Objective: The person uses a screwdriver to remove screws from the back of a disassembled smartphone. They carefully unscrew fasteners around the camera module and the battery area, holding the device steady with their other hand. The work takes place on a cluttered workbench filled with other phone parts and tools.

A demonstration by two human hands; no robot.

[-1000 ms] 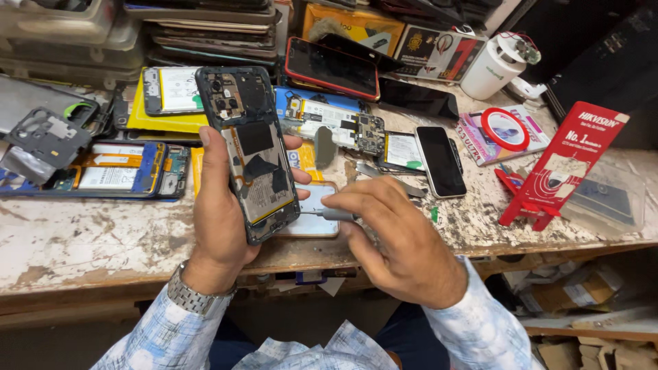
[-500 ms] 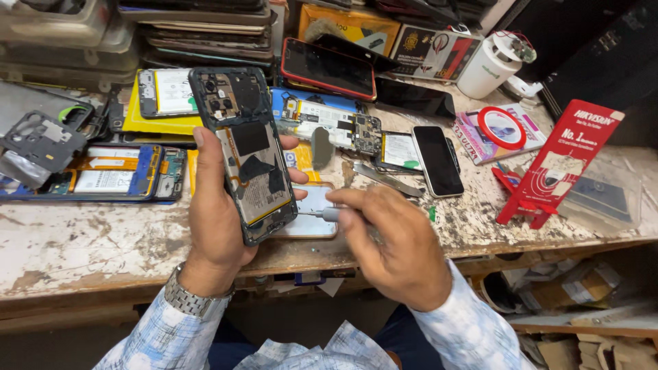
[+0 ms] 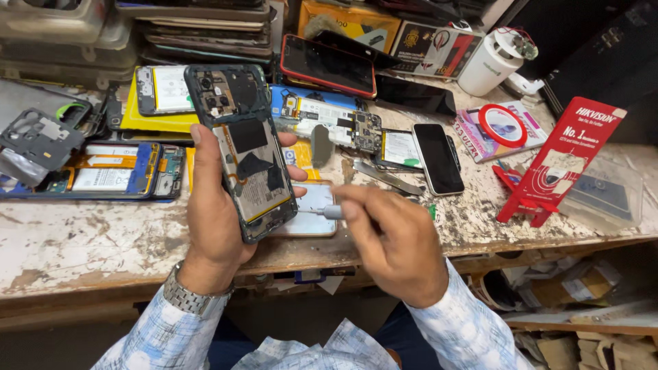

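Opened smartphone (image 3: 248, 154) raised over cluttered repair bench (image 3: 103, 240), back cover off.

Gripped upright in left hand (image 3: 216, 212), fingers wrapped round its edges; right hand (image 3: 397, 250), drawn back rightward from a second ago, pinching a small screwdriver (image 3: 322, 212), tip aimed at the phone's lower edge.
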